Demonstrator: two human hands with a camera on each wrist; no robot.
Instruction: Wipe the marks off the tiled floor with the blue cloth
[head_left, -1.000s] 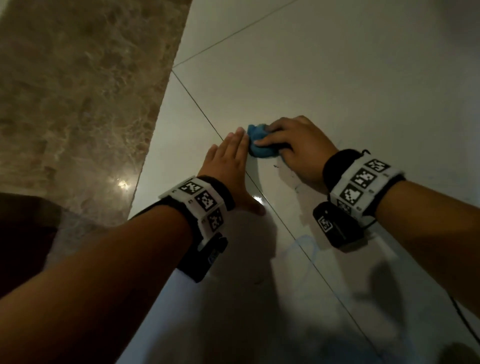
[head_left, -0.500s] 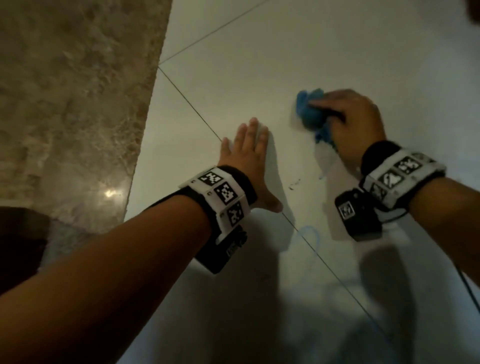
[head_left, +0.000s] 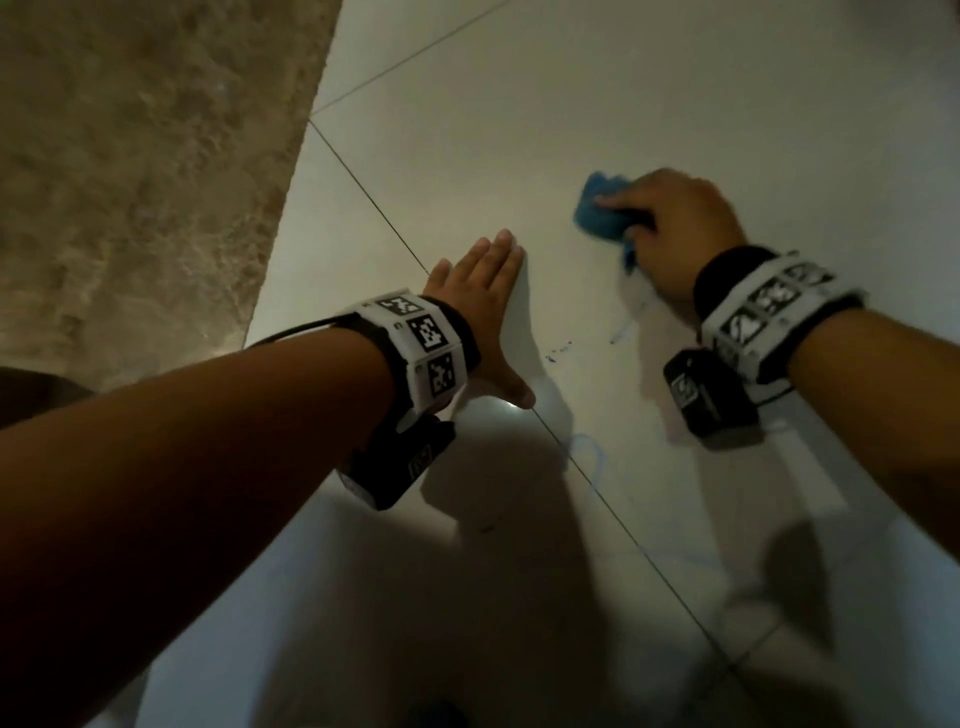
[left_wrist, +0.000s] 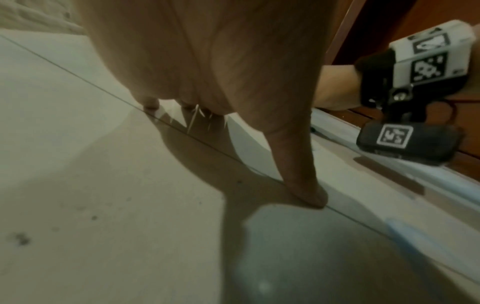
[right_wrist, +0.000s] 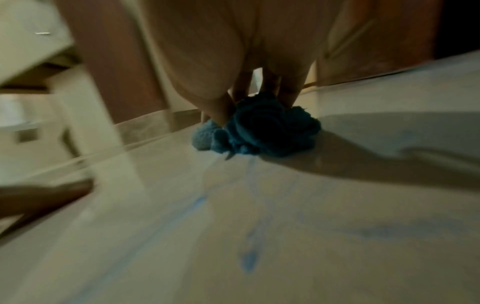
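My right hand grips a bunched blue cloth and presses it on the white tiled floor at the upper right. The right wrist view shows the cloth under my curled fingers, with blue smears on the tile behind it. Faint blue marks and dark specks lie between my hands, and a pale blue loop sits nearer to me. My left hand rests flat on the floor, fingers straight, thumb on the grout line.
A brown marbled slab borders the white tiles on the left. Grout lines cross the floor diagonally. Dark wood panelling runs along the far edge in the left wrist view. My arms cast shadows over the near tiles.
My right hand has swept the cloth from beside my left fingertips out to the right and farther away, then back a little. The left hand stays flat on the floor.
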